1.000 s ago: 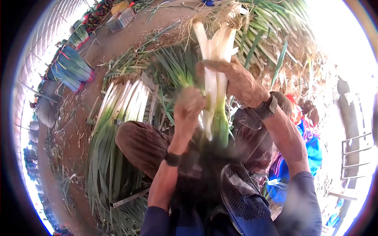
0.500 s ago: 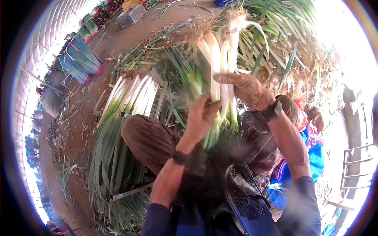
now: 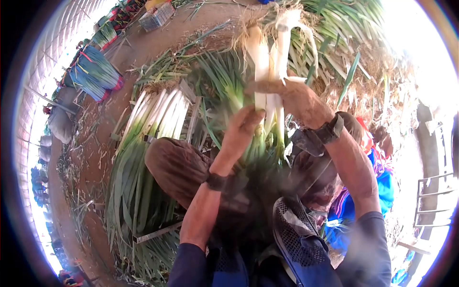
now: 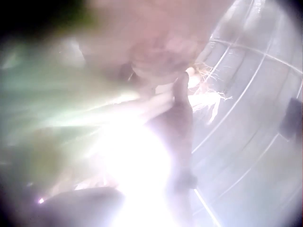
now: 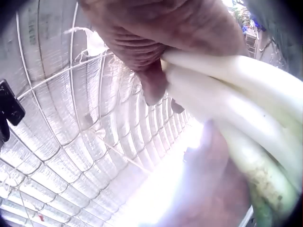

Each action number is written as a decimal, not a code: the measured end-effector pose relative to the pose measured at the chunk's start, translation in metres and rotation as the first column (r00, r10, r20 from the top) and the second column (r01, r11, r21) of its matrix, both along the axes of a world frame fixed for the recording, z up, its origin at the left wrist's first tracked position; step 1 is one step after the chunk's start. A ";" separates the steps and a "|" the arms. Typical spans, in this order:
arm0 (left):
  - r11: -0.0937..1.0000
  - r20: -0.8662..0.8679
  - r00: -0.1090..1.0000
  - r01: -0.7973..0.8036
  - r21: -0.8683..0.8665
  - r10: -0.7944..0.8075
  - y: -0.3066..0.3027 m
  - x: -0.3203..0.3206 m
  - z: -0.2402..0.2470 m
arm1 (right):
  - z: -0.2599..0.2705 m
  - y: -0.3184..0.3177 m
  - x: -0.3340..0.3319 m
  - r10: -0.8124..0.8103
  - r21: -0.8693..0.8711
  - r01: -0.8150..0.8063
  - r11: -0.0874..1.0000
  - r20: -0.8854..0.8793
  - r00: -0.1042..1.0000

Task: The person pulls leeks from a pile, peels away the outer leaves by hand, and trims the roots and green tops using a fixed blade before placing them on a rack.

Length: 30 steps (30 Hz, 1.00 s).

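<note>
Leeks (image 3: 267, 57) stand upright in a bunch in front of me, root ends up and green leaves hanging down toward my lap. My right grip (image 3: 296, 100) is wrapped around the white stalks about halfway up, with the thumb pressed across them; the right wrist view shows those pale stalks (image 5: 227, 90) tight under my fingers (image 5: 156, 28). My left grip (image 3: 241, 131) lies against the bunch just below, where white turns to green. It is blurred, and I cannot tell whether its fingers close around the stalks. To the left, beside my knee (image 3: 174, 167), a stack of trimmed leeks (image 3: 158, 117) lies on the ground in a metal frame (image 3: 158, 234). Far left are tied bundles (image 3: 93, 74), and a loose heap (image 3: 334, 28) lies far right.
</note>
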State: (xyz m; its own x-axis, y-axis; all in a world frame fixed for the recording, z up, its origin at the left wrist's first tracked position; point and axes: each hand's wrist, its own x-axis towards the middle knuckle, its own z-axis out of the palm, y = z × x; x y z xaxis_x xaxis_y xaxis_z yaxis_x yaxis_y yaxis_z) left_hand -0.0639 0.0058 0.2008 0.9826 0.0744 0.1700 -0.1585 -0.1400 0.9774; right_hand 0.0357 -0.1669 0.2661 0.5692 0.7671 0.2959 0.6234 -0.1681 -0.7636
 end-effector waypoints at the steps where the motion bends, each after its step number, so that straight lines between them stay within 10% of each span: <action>1: 1.000 -0.001 1.000 0.001 -0.003 -0.001 -0.001 -0.001 -0.002 | 0.002 0.001 0.002 -0.021 0.043 0.017 0.999 0.103 0.994; 4: 0.975 0.082 0.995 -0.043 -0.217 0.062 -0.008 -0.004 0.000 | 0.028 0.008 -0.010 -0.068 0.028 0.062 0.998 0.280 0.958; 6: 0.993 0.279 0.954 -0.101 -0.054 0.112 -0.015 -0.010 -0.002 | 0.039 0.016 -0.018 0.006 0.275 0.187 0.943 -0.575 0.818; 8: 0.897 0.458 0.858 -0.372 0.240 0.233 -0.016 -0.014 0.001 | 0.028 0.022 -0.019 0.153 0.442 0.141 0.886 -0.565 0.811; 9: 0.645 0.647 0.719 -0.624 0.442 0.252 -0.017 -0.016 0.003 | 0.023 0.025 -0.019 0.292 0.598 0.103 0.795 -0.527 0.798; 13: 0.730 0.536 0.815 -0.502 0.464 0.220 -0.021 -0.019 0.002 | 0.010 0.023 -0.023 0.288 0.618 0.193 0.762 -0.591 0.753; 16: 0.556 0.650 0.742 -0.614 0.560 0.165 -0.024 -0.018 0.005 | -0.007 0.018 -0.010 0.449 0.667 -0.046 0.744 -0.448 0.773; 19: 0.710 0.546 0.805 -0.524 0.470 0.232 -0.028 -0.019 0.002 | -0.008 0.016 -0.012 0.306 0.575 -0.088 0.814 -0.296 0.905; 22: 0.538 0.635 0.740 -0.635 0.554 0.221 -0.025 -0.021 0.002 | -0.003 0.013 -0.020 -0.006 0.361 0.009 0.932 -0.008 1.000; 25: 0.758 0.449 0.876 -0.411 0.506 0.176 -0.011 -0.022 -0.002 | -0.008 0.010 -0.011 0.041 0.380 0.085 0.921 -0.313 0.949; 26: 0.961 0.261 0.941 -0.250 0.114 0.214 -0.001 -0.021 0.007 | -0.006 0.007 -0.011 0.038 0.378 0.090 0.922 -0.318 0.947; 27: 0.935 0.074 0.985 -0.121 -0.334 0.154 0.008 -0.020 0.013 | -0.004 0.004 -0.010 0.027 0.359 0.097 0.928 -0.325 0.945; 30: 0.962 0.193 0.957 -0.176 -0.211 0.217 0.025 -0.016 0.018 | 0.013 -0.004 -0.013 -0.030 0.265 0.027 0.964 0.006 1.000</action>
State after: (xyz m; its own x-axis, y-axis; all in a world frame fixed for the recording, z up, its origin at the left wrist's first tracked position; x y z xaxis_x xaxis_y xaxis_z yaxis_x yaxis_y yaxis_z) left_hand -0.0803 0.0304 0.2185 0.8877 0.3135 0.3373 -0.3536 -0.0050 0.9354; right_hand 0.0228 -0.1710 0.2790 0.5858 0.6442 0.4918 0.6289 0.0214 -0.7772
